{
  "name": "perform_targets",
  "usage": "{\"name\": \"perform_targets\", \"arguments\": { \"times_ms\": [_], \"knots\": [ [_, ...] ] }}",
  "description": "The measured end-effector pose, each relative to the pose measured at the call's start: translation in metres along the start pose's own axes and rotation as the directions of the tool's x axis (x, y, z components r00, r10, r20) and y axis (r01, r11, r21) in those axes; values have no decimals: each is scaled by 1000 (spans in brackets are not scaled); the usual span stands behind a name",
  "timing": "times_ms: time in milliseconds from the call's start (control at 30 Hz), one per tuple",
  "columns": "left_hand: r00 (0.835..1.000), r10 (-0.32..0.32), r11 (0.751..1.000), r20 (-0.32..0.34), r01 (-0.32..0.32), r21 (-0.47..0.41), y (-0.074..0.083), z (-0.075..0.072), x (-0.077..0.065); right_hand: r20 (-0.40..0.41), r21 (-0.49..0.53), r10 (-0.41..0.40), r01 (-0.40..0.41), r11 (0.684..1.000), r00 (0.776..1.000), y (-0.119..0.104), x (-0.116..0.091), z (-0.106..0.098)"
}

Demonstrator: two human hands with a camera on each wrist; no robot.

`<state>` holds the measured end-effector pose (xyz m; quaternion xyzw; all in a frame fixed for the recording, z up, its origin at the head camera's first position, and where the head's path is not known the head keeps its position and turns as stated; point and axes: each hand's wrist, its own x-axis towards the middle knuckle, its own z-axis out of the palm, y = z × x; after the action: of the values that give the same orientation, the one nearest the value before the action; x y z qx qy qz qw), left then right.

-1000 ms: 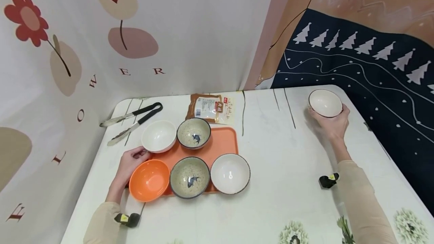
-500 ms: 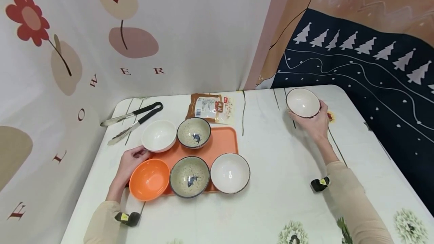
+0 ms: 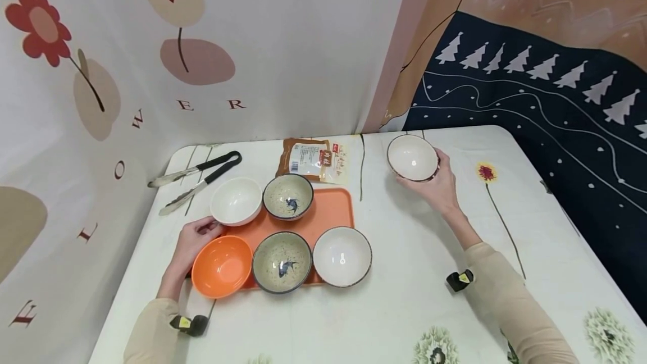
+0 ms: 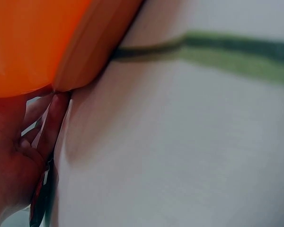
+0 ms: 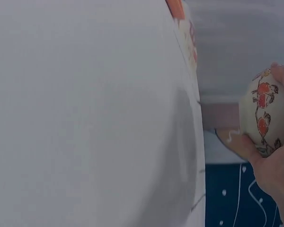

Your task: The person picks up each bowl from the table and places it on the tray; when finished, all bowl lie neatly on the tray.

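Note:
My right hand (image 3: 438, 186) grips a small white bowl (image 3: 412, 157) with a dark rim, raised over the table. Red birds on branches decorate this bowl's outside (image 5: 260, 113) in the right wrist view. My left hand (image 3: 194, 243) holds the left edge of an orange tray (image 3: 331, 206), its fingertips partly hidden between two bowls. Those are a plain white bowl (image 3: 236, 201) and an orange bowl (image 3: 222, 267). Two speckled bowls with blue fish, one behind (image 3: 288, 195) and one in front (image 3: 282, 263), stand on the tray, beside a dark-rimmed white bowl (image 3: 342, 256).
Black-handled tongs (image 3: 197, 180) lie spread at the back left. Behind the tray is a brown and clear food packet (image 3: 313, 160). A white cloth (image 3: 404, 296) with printed flowers covers the table, and printed curtains (image 3: 303, 44) rise along its back and sides.
My right hand has carried the bird-patterned bowl leftward from the back right corner, closer to the tray. The left hand, tray and other bowls have stayed in place.

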<state>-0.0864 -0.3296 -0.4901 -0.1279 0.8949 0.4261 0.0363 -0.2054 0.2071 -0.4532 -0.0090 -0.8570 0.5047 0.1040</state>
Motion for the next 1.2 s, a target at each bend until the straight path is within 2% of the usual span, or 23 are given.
{"name": "perform_targets", "arguments": {
  "times_ms": [333, 767, 967, 1200],
  "knots": [
    [1000, 25, 1000, -17, -25, 6, -2, 1, 1, 142, 44, -79, 74, 996, 987, -18, -19, 34],
    [1000, 23, 1000, -9, -23, -18, -1, -1, -1, 304, 107, -133, 105, 989, 943, -28, -41, 71],
    [999, 37, 999, -19, -37, -16, -2, 0, 0, 360, 83, -150, 129, 988, 921, -31, -46, 88],
    [998, 58, 998, -26, -58, -16, -2, -1, -1, 406, 70, -181, 168, 983, 896, -36, -50, 98]
  ]
}}
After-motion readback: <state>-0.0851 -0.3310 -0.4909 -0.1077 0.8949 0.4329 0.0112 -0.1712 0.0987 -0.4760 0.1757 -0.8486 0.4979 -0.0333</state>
